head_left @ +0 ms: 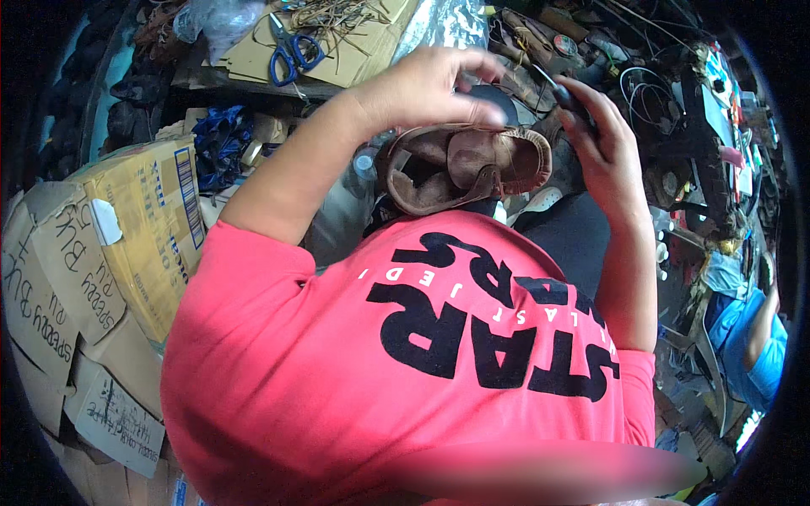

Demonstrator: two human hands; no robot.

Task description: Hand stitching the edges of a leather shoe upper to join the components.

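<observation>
A brown leather shoe upper (537, 160) lies in my lap, its opening facing up and its stitched toe end to the right. My left hand (426, 88) hovers over its far edge, slightly blurred. The thumb and fingers curve apart, and I see nothing between them. Beyond the shoe's right end, my right hand (603, 135) is raised, its fingers closed round a dark-handled tool (572, 99) with a thin metal tip pointing up and left. Whether a thread runs between the hands and the shoe I cannot make out.
Blue-handled scissors (293, 61) and brown strands (342, 21) lie on cardboard at the far left. A yellow carton (139, 232) and cardboard sheets (51, 287) stand at left. Tools and scraps clutter the far right. Another person's blue sleeve (742, 337) shows at right.
</observation>
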